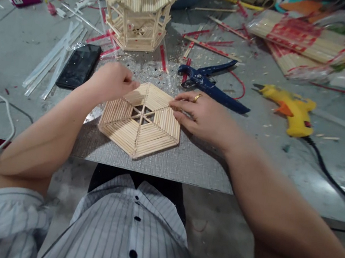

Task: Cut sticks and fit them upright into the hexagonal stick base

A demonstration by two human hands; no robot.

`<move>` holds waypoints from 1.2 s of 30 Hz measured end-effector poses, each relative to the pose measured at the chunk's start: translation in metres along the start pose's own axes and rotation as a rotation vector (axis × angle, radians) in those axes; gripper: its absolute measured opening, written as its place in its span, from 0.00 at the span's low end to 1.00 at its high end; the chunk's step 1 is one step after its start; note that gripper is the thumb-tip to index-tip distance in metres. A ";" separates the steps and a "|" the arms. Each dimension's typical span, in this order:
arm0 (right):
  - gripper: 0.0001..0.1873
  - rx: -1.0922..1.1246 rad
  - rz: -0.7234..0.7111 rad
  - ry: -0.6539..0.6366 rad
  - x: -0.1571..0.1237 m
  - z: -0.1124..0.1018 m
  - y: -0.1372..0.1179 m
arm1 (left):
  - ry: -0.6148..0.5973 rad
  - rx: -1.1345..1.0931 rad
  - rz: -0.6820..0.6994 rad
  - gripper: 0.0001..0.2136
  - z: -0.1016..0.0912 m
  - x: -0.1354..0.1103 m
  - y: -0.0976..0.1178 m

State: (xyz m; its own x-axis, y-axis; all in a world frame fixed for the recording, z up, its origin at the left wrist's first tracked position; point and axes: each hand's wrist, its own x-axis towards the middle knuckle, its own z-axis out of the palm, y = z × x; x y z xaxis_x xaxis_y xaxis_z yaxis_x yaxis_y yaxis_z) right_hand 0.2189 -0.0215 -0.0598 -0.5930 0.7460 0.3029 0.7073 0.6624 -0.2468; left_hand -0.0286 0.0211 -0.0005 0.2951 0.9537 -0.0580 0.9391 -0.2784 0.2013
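Observation:
A hexagonal roof panel (141,119) made of thin wooden sticks lies on a grey mat (187,162) right in front of me. My left hand (111,81) is closed in a pinch at the panel's far left edge, fingertips on the sticks. My right hand (202,116), with a gold ring, rests on the panel's right edge, its fingers curled and pressed against the sticks. Whether either hand holds a separate stick I cannot make out.
A wooden stick pagoda (139,10) stands at the back. Blue cutters (208,84) and a yellow glue gun (290,110) with a black cord lie to the right. A black phone (79,66) and glue sticks (54,60) lie left. Stick bundles (298,40) sit far right.

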 end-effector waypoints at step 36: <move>0.44 0.037 -0.190 -0.242 -0.004 0.004 0.000 | 0.041 -0.353 0.130 0.14 0.008 -0.002 -0.004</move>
State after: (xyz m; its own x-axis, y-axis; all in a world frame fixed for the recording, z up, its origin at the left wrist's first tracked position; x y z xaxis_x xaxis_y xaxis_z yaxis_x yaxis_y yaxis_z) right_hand 0.2199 -0.0240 -0.0644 -0.7909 0.6000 0.1204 0.5628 0.7905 -0.2416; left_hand -0.0315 0.0194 -0.0091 0.3934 0.9189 0.0283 0.7739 -0.3475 0.5295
